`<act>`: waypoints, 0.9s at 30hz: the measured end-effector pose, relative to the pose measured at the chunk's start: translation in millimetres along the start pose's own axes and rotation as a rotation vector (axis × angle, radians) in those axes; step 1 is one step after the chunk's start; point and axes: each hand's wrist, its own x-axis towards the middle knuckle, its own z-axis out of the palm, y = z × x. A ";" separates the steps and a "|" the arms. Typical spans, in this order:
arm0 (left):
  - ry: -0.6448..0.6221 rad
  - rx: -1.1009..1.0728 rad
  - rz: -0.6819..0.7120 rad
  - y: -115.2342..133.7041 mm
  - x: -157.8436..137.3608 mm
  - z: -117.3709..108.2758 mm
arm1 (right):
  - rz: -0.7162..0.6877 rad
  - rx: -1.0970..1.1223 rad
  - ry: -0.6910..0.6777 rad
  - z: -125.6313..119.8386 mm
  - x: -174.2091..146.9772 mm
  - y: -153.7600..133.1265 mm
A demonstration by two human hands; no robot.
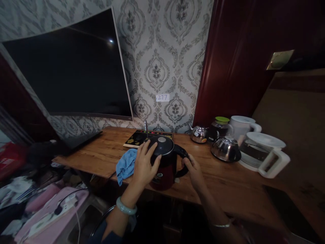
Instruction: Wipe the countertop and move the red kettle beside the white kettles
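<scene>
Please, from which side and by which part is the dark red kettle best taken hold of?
Probably by its black handle, coming from the right: the loop stands out on that side of the upright kettle. The right hand holds there, while the left hand lies spread against the opposite side.

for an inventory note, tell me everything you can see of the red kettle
The kettle has a dark red body with an emblem, a shut, plastic-looking black lid with a pale round centre, and a black loop handle. It looks upright near the front edge of the table. The left hand lies spread against the lid; the right hand holds the handle.
</scene>
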 end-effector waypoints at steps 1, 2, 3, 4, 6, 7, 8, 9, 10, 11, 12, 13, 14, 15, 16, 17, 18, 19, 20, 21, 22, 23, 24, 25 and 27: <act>-0.003 -0.008 -0.003 -0.5 0.4 -0.6 | -0.005 -0.002 0.000 0.1 0.0 -0.4; -0.006 -0.020 -0.006 -1.4 0.7 -1.2 | -0.009 -0.001 -0.001 0.1 0.1 -0.5; -0.012 -0.037 -0.008 -2.6 1.0 -1.5 | -0.011 0.001 -0.002 0.1 0.3 -0.6; -0.016 -0.059 -0.013 -4.1 1.3 -1.7 | -0.011 0.004 -0.003 -0.1 0.6 -0.5; -0.014 -0.109 -0.035 -7.5 1.5 -1.0 | -0.004 0.014 -0.004 -0.5 1.4 -0.3; -0.007 -0.132 -0.049 -9.1 1.5 -0.1 | 0.002 0.018 -0.005 -0.7 1.6 -0.3; 0.001 -0.150 -0.064 -10.5 1.3 1.2 | 0.010 0.022 -0.006 -0.9 1.7 -0.3; 0.005 -0.162 -0.075 -11.5 1.1 2.6 | 0.018 0.025 -0.009 -0.9 1.6 -0.4; 0.006 -0.170 -0.081 -12.2 0.9 4.1 | 0.026 0.026 -0.012 -0.8 1.3 -0.5; 0.004 -0.174 -0.084 -12.6 0.8 5.3 | 0.031 0.026 -0.011 -0.6 1.0 -0.5; 0.000 -0.176 -0.085 -12.7 0.8 6.2 | 0.031 0.025 -0.006 -0.3 0.5 -0.3; -0.005 -0.177 -0.084 -12.8 0.9 6.6 | 0.027 0.024 0.000 0.1 0.0 0.0; -0.013 -0.177 -0.081 -12.8 1.2 6.6 | 0.020 0.022 0.007 0.5 -0.5 0.4; -0.022 -0.178 -0.076 -12.9 1.5 6.2 | 0.012 0.020 0.012 0.9 -0.8 1.0; -0.032 -0.179 -0.072 -13.1 2.0 5.5 | 0.004 0.020 0.016 1.3 -1.1 1.6; -0.042 -0.181 -0.069 -13.3 2.4 4.8 | 0.000 0.020 0.018 1.5 -1.2 2.2; -0.048 -0.182 -0.069 -13.5 2.9 4.1 | -0.002 0.019 0.018 1.6 -1.1 2.6; -0.048 -0.185 -0.071 -13.7 3.3 3.7 | -0.001 0.018 0.016 1.7 -0.9 2.9; -0.045 -0.188 -0.071 -13.7 3.6 3.6 | 0.001 0.017 0.016 1.6 -0.5 2.9; -0.036 -0.193 -0.070 -13.7 3.7 3.9 | 0.002 0.015 0.014 1.6 0.1 2.6; -0.024 -0.198 -0.066 -13.5 3.4 4.6 | 0.000 0.011 0.012 1.5 0.8 2.1; -0.007 -0.202 -0.064 -13.4 2.6 5.7 | -0.004 0.008 0.009 1.3 1.7 1.4; 0.013 -0.206 -0.063 -13.4 1.2 7.3 | -0.007 0.006 0.005 1.1 2.6 0.7; 0.037 -0.212 -0.069 -13.8 -1.1 9.4 | -0.008 0.008 -0.002 0.7 3.7 0.0; 0.085 -0.238 -0.109 -16.0 -8.1 15.1 | 0.002 0.027 -0.023 -0.2 6.1 -0.6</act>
